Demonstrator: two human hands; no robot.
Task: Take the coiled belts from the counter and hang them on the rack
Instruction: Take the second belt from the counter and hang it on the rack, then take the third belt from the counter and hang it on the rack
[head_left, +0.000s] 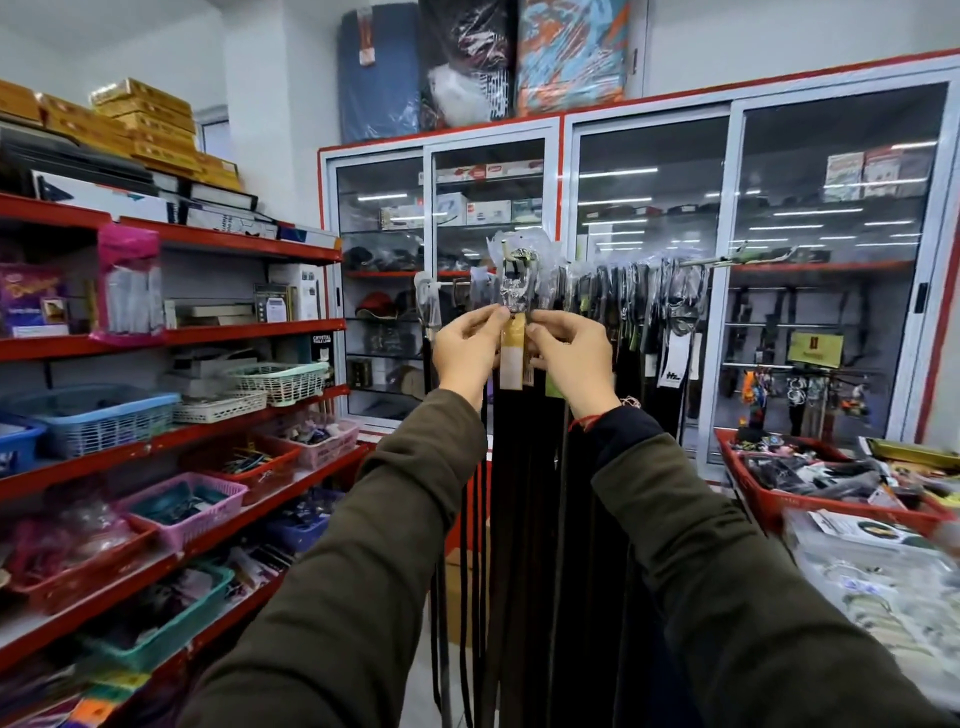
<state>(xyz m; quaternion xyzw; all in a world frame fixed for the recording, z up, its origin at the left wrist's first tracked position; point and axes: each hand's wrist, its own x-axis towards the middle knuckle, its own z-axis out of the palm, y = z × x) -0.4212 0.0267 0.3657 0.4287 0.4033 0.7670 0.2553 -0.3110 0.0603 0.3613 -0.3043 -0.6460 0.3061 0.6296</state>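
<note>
A dark belt (519, 467) hangs straight down in front of me, its plastic-wrapped metal buckle (515, 283) raised to the rack's hook. A yellow and white tag (511, 358) dangles below the buckle. My left hand (465, 348) and my right hand (571, 358) pinch the belt just under the buckle, one on each side. The rack's rail (727, 260) runs to the right behind it and carries several black belts (644, 322) in clear wrap. The counter with coiled belts cannot be made out.
Red shelves (208, 332) with plastic baskets line the left. A glass-door cabinet (727, 234) stands behind the rack. A red bin (810, 499) of goods and a table of packaged items (883, 587) sit at the right.
</note>
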